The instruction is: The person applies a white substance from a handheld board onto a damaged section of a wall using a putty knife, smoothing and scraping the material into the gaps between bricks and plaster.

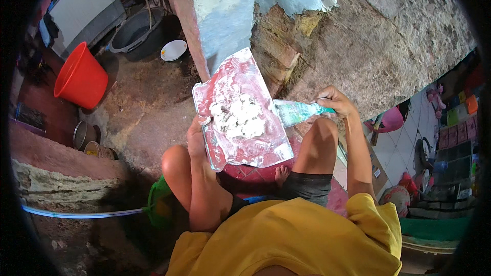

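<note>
My left hand (196,135) is closed on the left edge of a flat reddish board (221,86), which is smeared white. Lumps of white putty (239,117) sit in a mound on the middle of the board. In my right hand (335,101) is a putty knife (295,113) with a turquoise handle, its wide blade coated in whitish paste. The blade's end meets the board's right edge; whether it touches cannot be made out. Just beyond the board stands a wall corner (225,13), partly covered in smooth white and pale blue coating.
A rough bare wall (388,36) fills the upper right. At the left are a red bucket (82,77), a dark tub (135,33) and a white plate (174,50). A green net (157,194) with a pale pole lies low on the left. Household goods stand at the right.
</note>
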Tool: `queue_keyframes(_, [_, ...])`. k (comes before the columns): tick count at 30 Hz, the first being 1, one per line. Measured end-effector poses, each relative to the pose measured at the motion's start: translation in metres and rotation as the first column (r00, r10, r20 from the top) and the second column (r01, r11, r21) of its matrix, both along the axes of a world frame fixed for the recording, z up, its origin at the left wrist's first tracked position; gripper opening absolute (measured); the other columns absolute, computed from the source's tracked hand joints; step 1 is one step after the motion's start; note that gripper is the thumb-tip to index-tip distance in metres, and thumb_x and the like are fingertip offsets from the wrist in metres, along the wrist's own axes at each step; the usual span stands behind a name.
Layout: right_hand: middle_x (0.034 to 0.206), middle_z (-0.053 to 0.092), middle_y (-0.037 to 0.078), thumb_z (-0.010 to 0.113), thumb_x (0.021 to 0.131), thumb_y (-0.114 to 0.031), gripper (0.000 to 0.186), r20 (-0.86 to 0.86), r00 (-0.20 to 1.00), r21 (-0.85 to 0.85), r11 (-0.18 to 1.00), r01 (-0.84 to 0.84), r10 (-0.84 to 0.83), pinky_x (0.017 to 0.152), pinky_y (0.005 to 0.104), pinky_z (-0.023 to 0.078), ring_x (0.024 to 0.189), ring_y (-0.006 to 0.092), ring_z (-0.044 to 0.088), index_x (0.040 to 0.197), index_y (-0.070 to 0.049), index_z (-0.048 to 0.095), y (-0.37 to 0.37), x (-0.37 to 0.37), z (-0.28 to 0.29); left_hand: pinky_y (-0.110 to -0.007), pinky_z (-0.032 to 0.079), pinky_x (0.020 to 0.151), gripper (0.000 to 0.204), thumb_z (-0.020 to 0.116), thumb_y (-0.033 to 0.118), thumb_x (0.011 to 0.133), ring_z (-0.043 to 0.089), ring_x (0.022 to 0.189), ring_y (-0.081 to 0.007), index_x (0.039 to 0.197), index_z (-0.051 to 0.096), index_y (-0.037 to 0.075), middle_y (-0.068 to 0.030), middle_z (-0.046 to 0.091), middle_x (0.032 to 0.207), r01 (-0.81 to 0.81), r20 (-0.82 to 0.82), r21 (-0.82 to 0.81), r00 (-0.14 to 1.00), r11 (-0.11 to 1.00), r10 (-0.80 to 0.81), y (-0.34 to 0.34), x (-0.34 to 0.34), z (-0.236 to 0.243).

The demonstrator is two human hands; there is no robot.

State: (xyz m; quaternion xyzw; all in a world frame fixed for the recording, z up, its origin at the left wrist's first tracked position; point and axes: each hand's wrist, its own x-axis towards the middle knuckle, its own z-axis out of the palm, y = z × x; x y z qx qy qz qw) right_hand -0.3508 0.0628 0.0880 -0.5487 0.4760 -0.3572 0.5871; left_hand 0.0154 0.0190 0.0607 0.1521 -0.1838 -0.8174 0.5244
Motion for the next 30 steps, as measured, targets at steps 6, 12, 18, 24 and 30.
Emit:
queue_keyframes(6, [0.059, 0.053, -0.002, 0.065, 0.081, -0.021, 0.025, -0.031, 0.971, 0.016, 0.971, 0.238, -0.238, 0.041, 0.0181, 0.034, 0.047, 0.0026, 0.045, 0.089, 0.002, 0.061, 0.047, -0.017, -0.013, -0.039, 0.049, 0.085, 0.037, 0.04, 0.019, 0.089, 0.06, 0.095, -0.0259, 0.115, 0.048, -0.006, -0.0178, 0.057, 0.11, -0.018, 0.147, 0.099, 0.989, 0.995, 0.003, -0.009, 0.002, 0.003])
queue_keyframes(12, [0.077, 0.06, 0.001, 0.064, 0.081, -0.01, 0.032, -0.03, 0.706, -0.584, 0.586, 0.562, -0.707, 0.054, 0.0182, 0.041, 0.063, 0.0058, 0.053, 0.109, -0.002, 0.051, 0.046, 0.06, -0.02, -0.042, 0.042, 0.093, 0.041, 0.04, 0.021, 0.089, 0.054, 0.106, -0.0297, 0.12, 0.046, -0.005, -0.0183, 0.052, 0.12, -0.205, 0.23, 0.049, 0.955, 0.978, 0.189, -0.021, 0.01, -0.007])
queue_keyframes(18, [0.085, 0.063, 0.008, 0.062, 0.08, -0.001, 0.035, 0.22, 0.491, -0.691, 0.22, 0.688, -0.843, 0.065, 0.0236, 0.047, 0.074, 0.0112, 0.059, 0.113, 0.001, 0.049, -0.001, 0.098, -0.061, -0.046, 0.042, 0.094, 0.041, 0.044, 0.02, 0.086, 0.053, 0.106, -0.0327, 0.12, 0.047, -0.004, -0.019, 0.052, 0.119, -0.245, 0.216, 0.091, 0.951, 0.965, 0.221, -0.019, 0.0, 0.011])
queue_keyframes(24, [0.082, 0.064, 0.011, 0.063, 0.079, -0.005, 0.034, 0.241, 0.337, -0.812, 0.001, 0.584, -0.91, 0.06, 0.0254, 0.047, 0.066, 0.0128, 0.06, 0.111, 0.001, 0.052, -0.048, 0.09, -0.05, -0.045, 0.042, 0.093, 0.044, 0.048, 0.023, 0.084, 0.054, 0.105, -0.0319, 0.119, 0.048, -0.003, -0.0173, 0.053, 0.118, -0.331, 0.347, 0.082, 0.894, 0.94, 0.284, -0.02, 0.004, 0.001])
queue_keyframes(30, [0.079, 0.064, 0.012, 0.065, 0.078, -0.008, 0.032, 0.355, 0.321, -0.823, -0.131, 0.552, -0.878, 0.058, 0.0254, 0.047, 0.064, 0.0138, 0.061, 0.108, -0.001, 0.055, -0.08, 0.07, -0.031, -0.044, 0.042, 0.093, 0.044, 0.048, 0.023, 0.084, 0.054, 0.105, -0.0317, 0.118, 0.049, -0.003, -0.0172, 0.054, 0.118, -0.353, 0.386, 0.104, 0.876, 0.93, 0.289, -0.02, 0.0, -0.001])
